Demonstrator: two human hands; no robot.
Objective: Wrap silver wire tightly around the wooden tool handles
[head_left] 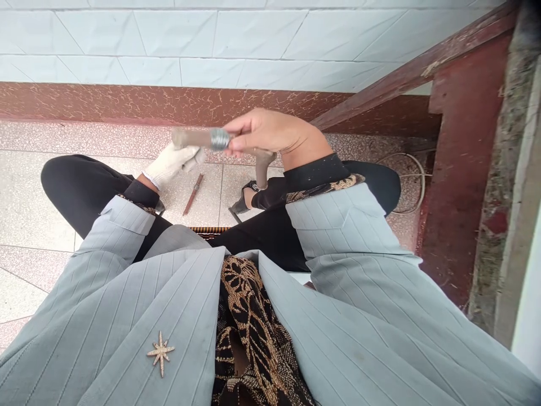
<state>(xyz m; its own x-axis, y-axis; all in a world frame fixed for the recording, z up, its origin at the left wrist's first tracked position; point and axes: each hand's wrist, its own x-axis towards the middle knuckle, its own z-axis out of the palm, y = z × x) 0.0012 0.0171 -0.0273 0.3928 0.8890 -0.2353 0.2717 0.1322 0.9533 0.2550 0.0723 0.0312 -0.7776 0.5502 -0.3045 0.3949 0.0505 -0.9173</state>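
My bare right hand (270, 132) is closed around a brownish wooden stick (194, 138), held roughly level above the floor. Grey metal wire (219, 139) is wound around the stick just left of my fingertips. On the other side of my hand the wood bends down into a stubby end (262, 169). My left hand (171, 162), in a white knitted glove, is just below the stick's blurred left end, its fingers curled. The stick partly covers the glove, and what the glove holds, if anything, is hidden. Whether glove and stick touch is unclear.
A thin reddish-brown stick (193, 194) with a band around its middle lies on the tiled floor between my legs. A tiled wall (253, 34) rises ahead. A dark red wooden frame (469, 169) stands at the right, with a pale cable loop (421, 186) beside it.
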